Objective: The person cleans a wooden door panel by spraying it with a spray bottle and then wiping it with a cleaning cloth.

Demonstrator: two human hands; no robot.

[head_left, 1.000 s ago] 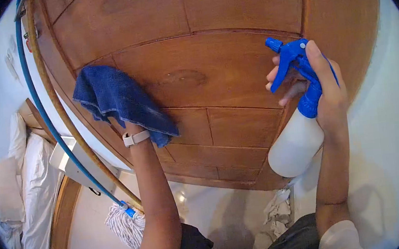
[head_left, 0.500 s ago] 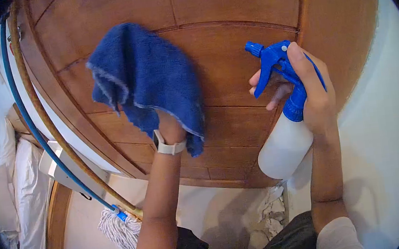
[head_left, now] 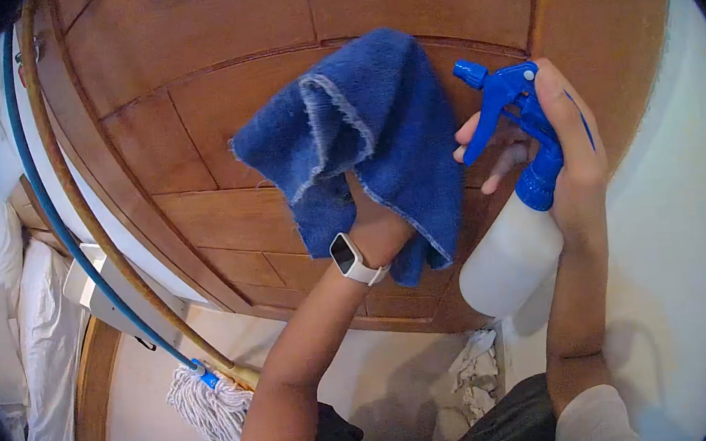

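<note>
A blue cloth [head_left: 403, 120] with frayed pale edges lies draped over my left hand [head_left: 381, 222] and against the brown wooden door [head_left: 213, 37]. The cloth hides the fingers of that hand; only its back and a wrist with a white watch [head_left: 353, 259] show. In my right hand [head_left: 573, 141] is a spray bottle [head_left: 511, 251] with a white body and a blue trigger head. Its neck sits in my grip, fingers around the trigger side, and its nozzle points left toward the cloth.
At left, a mop [head_left: 208, 399] with white strands stands on the floor, its blue handle [head_left: 45, 193] beside a brown pole [head_left: 78, 185]. Crumpled white scraps [head_left: 476, 371] lie by the door's foot. A white wall [head_left: 677, 272] runs along the right.
My left hand has swept the cloth to the right across the door, its wrist turning so the watch face shows. The spray bottle has shifted slightly right with my right hand.
</note>
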